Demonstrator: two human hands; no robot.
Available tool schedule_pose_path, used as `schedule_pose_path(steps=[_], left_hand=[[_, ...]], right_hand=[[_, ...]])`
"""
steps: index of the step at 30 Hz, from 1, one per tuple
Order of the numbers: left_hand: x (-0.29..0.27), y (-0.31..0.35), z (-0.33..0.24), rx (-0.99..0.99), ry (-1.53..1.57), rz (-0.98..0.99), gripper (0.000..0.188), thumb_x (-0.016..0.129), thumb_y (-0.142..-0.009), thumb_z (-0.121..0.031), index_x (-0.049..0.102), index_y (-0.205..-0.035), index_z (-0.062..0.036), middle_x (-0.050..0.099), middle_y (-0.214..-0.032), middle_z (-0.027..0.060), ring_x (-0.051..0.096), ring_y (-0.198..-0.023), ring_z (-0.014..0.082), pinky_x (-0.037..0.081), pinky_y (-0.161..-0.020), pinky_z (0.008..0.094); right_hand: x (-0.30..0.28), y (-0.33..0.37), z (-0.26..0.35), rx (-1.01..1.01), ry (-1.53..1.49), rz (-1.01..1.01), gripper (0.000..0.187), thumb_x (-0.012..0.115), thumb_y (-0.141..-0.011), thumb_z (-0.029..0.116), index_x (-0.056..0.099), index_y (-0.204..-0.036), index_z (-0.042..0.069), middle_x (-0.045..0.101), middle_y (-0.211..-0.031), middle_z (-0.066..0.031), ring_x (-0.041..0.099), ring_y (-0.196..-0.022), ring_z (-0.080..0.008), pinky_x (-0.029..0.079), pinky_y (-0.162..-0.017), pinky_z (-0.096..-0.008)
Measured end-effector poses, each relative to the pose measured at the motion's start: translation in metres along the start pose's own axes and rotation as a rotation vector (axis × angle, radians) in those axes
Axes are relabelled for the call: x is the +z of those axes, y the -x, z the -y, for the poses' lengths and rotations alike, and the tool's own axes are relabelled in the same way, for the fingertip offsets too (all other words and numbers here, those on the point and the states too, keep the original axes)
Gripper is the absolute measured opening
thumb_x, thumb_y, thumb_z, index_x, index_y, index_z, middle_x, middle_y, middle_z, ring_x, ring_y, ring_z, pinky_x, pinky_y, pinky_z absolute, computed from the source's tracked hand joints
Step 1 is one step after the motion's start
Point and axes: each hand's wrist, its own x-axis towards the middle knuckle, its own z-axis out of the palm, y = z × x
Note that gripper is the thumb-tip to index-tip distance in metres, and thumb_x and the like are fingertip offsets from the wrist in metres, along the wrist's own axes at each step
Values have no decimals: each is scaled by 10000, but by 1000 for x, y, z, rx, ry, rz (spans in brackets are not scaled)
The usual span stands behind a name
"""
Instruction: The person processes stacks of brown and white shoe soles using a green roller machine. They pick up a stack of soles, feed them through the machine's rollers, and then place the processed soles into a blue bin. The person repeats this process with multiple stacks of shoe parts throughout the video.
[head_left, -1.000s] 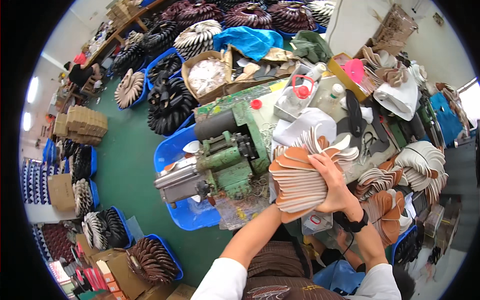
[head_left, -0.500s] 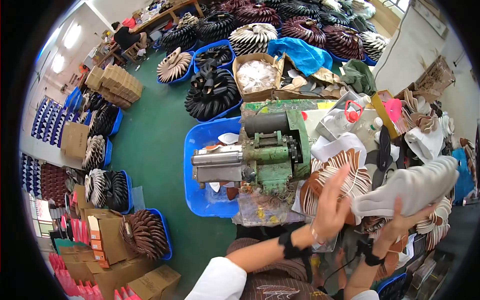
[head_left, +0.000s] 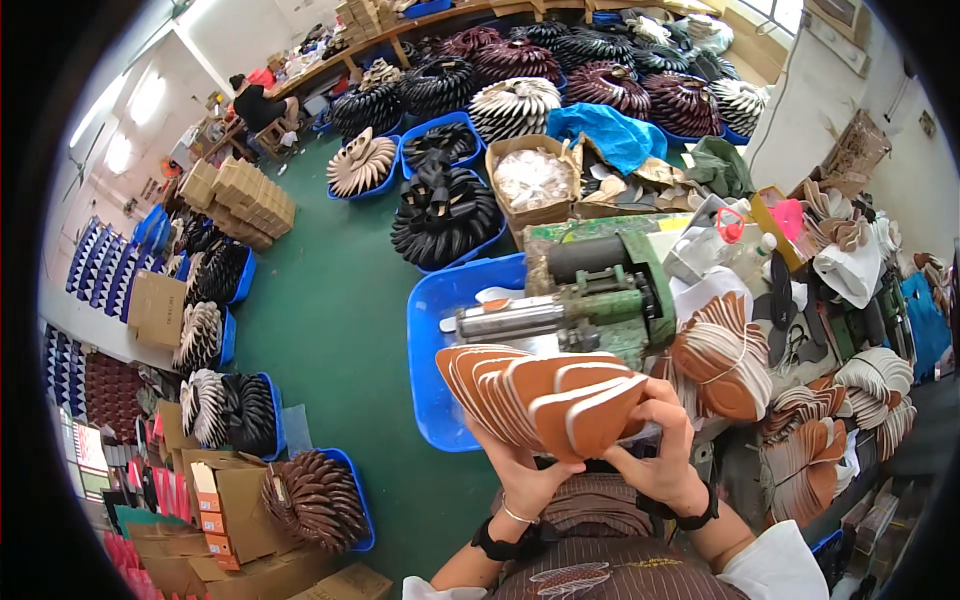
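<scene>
Tan-brown insoles with white edges; a green machine; a blue bin; a dark green floor.

The left hand is bare, with a thin silver bangle just below it and, below the bangle, a black band wrapped around the wrist. The right hand is bare too, and a black band circles its wrist. Below that right band a white sleeve covers the forearm, and a scrap of white sleeve shows below the left band. Between the bands lies dark brown striped cloth.
</scene>
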Motion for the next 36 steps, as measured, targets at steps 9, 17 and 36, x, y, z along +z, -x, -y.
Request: schedule_pose_path(steps=[9, 17, 36], left_hand=[[-101, -29, 0, 35, -34, 36, 1476, 894, -435, -482, -98, -1458, -98, 80, -1499, 113, 241, -1349, 256, 277, -1090, 418], [-146, -48, 1, -203, 39, 110, 1314, 890, -538, -379, 7, -1462, -69, 174, -1473, 125, 284, -1328, 256, 304, -1071, 413], [-193, -98, 26, -41, -130, -64, 914, 733, -731, -361, 223, -1407, -17, 367, -1346, 114, 387, -1235, 244, 314, -1037, 380]], right_hand=[[104, 1, 39, 224, 7, -57, 689, 896, -574, 190, 437, -1050, -3, 632, -891, -141, 660, -791, -196, 519, -684, -283], [146, 7, 41, 530, -271, -142, 724, 822, -659, 53, 387, -1228, -49, 578, -1148, -167, 598, -1033, -185, 504, -849, -306], [168, 25, 22, 869, -855, -525, 312, 724, -704, -83, 643, -994, -2, 667, -1009, -91, 630, -937, -164, 511, -837, -311]])
